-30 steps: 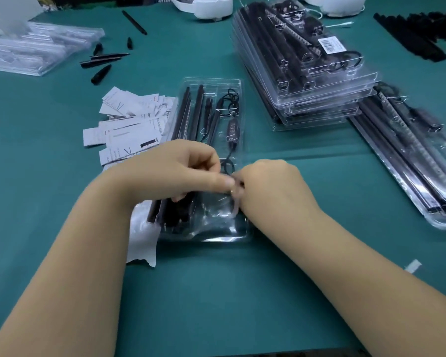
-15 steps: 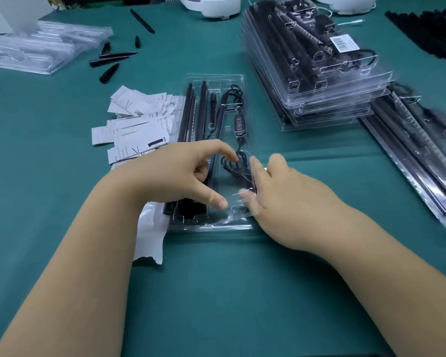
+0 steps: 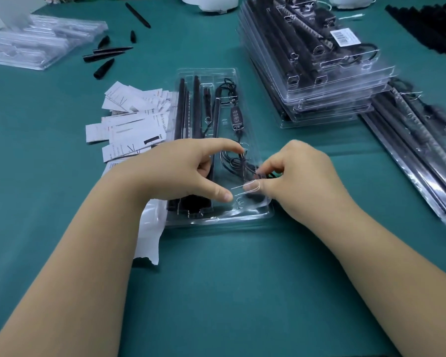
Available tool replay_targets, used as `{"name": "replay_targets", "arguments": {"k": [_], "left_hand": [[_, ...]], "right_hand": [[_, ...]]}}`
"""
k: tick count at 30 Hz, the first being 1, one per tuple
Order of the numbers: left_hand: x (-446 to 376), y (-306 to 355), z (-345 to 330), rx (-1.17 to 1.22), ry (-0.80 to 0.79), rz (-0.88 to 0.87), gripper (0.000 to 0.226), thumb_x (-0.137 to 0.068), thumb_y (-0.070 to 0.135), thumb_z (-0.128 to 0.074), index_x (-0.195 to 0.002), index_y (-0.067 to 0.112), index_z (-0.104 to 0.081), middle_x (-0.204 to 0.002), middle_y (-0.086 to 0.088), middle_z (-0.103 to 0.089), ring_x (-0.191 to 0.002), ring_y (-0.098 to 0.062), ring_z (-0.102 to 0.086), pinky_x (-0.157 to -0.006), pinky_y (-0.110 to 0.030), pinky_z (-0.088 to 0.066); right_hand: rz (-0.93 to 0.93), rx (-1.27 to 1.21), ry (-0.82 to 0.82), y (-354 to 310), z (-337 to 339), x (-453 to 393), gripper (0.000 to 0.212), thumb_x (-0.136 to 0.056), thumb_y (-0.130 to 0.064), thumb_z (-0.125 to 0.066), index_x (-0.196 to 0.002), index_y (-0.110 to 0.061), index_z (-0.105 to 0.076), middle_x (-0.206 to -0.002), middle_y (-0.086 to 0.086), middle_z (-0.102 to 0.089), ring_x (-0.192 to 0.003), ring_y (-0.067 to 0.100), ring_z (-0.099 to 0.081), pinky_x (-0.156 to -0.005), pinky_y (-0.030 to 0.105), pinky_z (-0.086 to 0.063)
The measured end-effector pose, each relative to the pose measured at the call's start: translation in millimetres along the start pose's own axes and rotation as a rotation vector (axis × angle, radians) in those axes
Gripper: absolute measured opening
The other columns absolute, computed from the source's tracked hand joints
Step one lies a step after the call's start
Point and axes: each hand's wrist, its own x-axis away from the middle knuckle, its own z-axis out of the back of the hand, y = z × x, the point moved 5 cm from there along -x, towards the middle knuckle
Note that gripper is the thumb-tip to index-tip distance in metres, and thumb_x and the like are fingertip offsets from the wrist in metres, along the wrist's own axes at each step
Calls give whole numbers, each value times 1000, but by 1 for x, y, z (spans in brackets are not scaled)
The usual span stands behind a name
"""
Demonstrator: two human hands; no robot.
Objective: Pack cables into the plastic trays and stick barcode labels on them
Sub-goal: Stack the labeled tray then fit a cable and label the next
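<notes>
The plastic tray [image 3: 252, 215] lies lengthwise on the green table [image 3: 216, 292], in the middle, its near end under both hands. Inside it run long black strips [image 3: 196, 106] on the left and a thin black cable [image 3: 240, 163] with an inline controller [image 3: 237, 117] on the right, the cable coiled at the near end.

To the far right stands a stack of packed trays [image 3: 340, 99], the top one bearing a barcode label [image 3: 344, 37]; just right of it another packed tray [image 3: 422, 155] lies slanted on the table. Far left sits a pile of empty clear trays [image 3: 36, 45]. Left of the open tray, touching its edge, is a spread of white paper slips [image 3: 131, 117], and a torn white backing strip [image 3: 150, 235] pokes out from under the tray's near left corner. A few loose black end pieces [image 3: 103, 68] lie far left of centre.

The left hand [image 3: 180, 173] arches over the tray, forefinger curled down onto the cable coil, thumb stretched toward the near end and pressing on the plastic. The right hand [image 3: 299, 176] comes in from the right with fingers curled, forefinger and thumb pinching the cable at the tray's right edge.
</notes>
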Motion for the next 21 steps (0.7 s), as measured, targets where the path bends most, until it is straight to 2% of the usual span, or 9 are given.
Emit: {"name": "replay_targets", "arguments": {"k": [3,5,7,9,10,12,16,18,21], "left_hand": [[1,-1,1,24,11,-1,65,-68,48,-77,-121,61,-42,-51,12,-35,-46,-4,-35,-46,-14,-28],[1,-1,1,34,13,3,66,-66,49,-76,-121,61,-42,-51,11,-35,-46,-4,-35,-46,-15,-28],[1,-1,1,29,18,7,65,-65,50,-76,-120,62,-42,-51,11,-35,-46,-4,-36,-48,-16,-26],[1,0,1,15,21,8,66,-65,51,-76,-120,62,-42,-50,12,-36,-46,-3,-38,-47,-16,-27],[1,0,1,6,22,6,66,-65,50,-76,-120,63,-42,-50,13,-37,-46,-3,-38,-46,-15,-28],[1,1,0,-11,25,5,67,-66,49,-77,-121,62,-42,-50,14,-38,-46,-2,-39,-46,-13,-30],[1,1,0,-16,32,12,68,-66,48,-77,-123,60,-42,-51,14,-39,-46,-2,-40,-45,-15,-28],[1,1,0,-7,45,6,70,-66,47,-78,-125,57,-42,-51,13,-39,-46,-2,-40,-45,-15,-28],[2,1,0,17,57,-3,72,-66,47,-78,-128,57,-41,-51,12,-34,-46,-3,-36,-46,-15,-27]], "right_hand": [[118,75,-99,-7,2,0,21,-79,-44,-69,-68,-25,-70,-63,0,-53,-65,13,-49,-58,21,-33],[161,81,-219,-7,5,-1,19,-84,-38,-64,-71,-25,-70,-59,2,-55,-62,15,-47,-56,24,-34],[107,-83,-340,-1,10,-3,7,-81,-29,-67,-78,-33,-73,-68,-5,-66,-64,12,-55,-59,24,-43],[-17,-367,-389,6,14,-5,19,-74,-15,-76,-86,-29,-72,-71,-6,-71,-59,8,-64,-61,20,-54],[-95,-487,-380,11,14,-7,27,-69,-7,-79,-90,-23,-70,-67,-4,-71,-58,8,-65,-58,21,-55],[-185,-560,-327,17,11,-8,28,-62,-1,-83,-84,-10,-68,-57,-5,-67,-53,10,-65,-55,22,-55],[-206,-403,-238,19,13,-8,26,-53,-22,-86,-73,-20,-71,-62,-1,-69,-52,11,-63,-50,26,-55],[-182,-345,-205,19,15,-8,22,-53,-28,-86,-68,-22,-72,-61,-1,-70,-49,8,-61,-45,21,-50],[-140,-359,-228,16,17,-9,14,-58,-25,-87,-64,-24,-74,-55,-6,-68,-44,2,-59,-41,12,-42]]}}
